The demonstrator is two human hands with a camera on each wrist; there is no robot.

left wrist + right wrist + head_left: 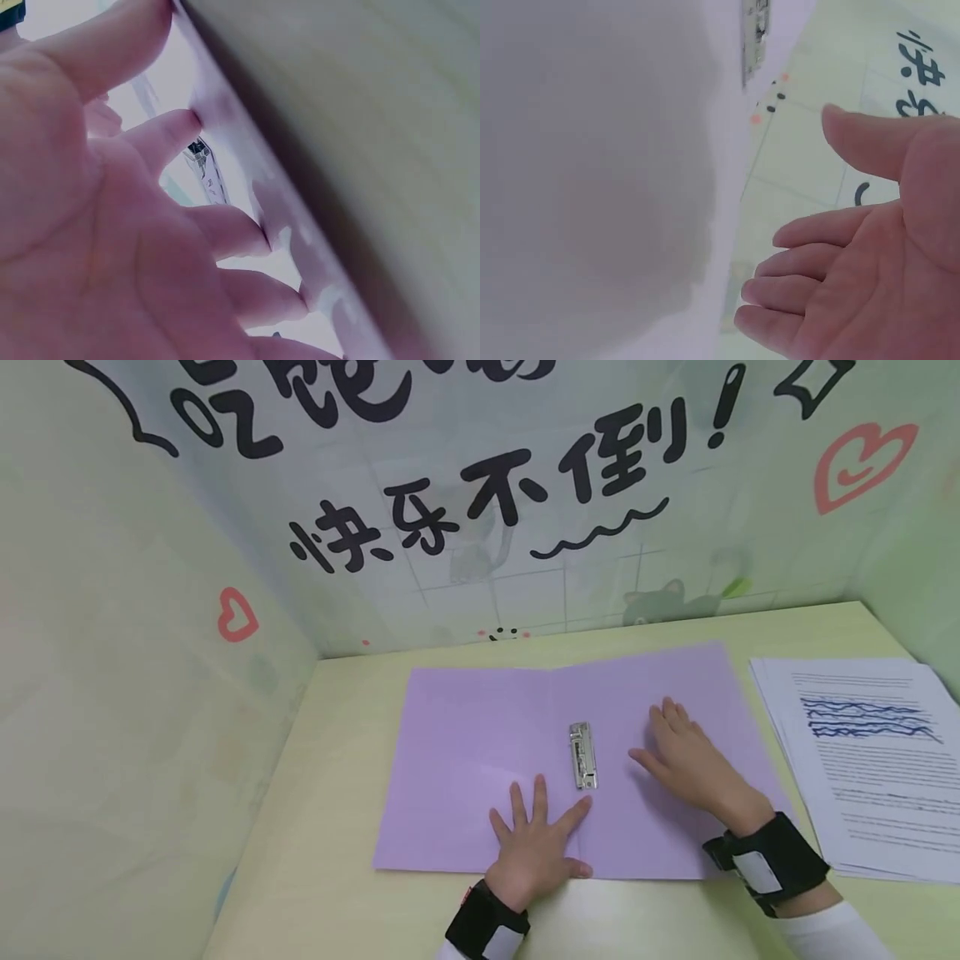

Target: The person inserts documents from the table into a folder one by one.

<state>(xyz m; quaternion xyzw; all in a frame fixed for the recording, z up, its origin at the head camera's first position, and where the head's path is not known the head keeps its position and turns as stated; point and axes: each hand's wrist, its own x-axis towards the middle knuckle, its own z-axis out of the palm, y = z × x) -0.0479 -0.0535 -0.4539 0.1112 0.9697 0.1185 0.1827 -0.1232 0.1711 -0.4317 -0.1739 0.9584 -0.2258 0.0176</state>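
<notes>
A purple folder (pixel 465 735) lies spread flat on the table, with a silver metal clip (pixel 582 756) fixed just right of its centre fold. My left hand (pixel 534 847) rests on the folder's lower middle, fingers spread; in the left wrist view the fingertips (pixel 251 232) of this hand touch the folder's surface. Over the right half is my right hand (pixel 686 756), its fingers straight and the thumb apart from them. From the right wrist view, a gap shows between the right hand (pixel 855 270) and the folder (pixel 615 187). Nothing is held in either hand.
Right of the folder lies a stack of printed papers (pixel 877 802), the top sheet marked with blue wavy lines. A pale wall (pixel 480 527) with black lettering rises behind the table (pixel 330 760), and further walls stand at the left and right.
</notes>
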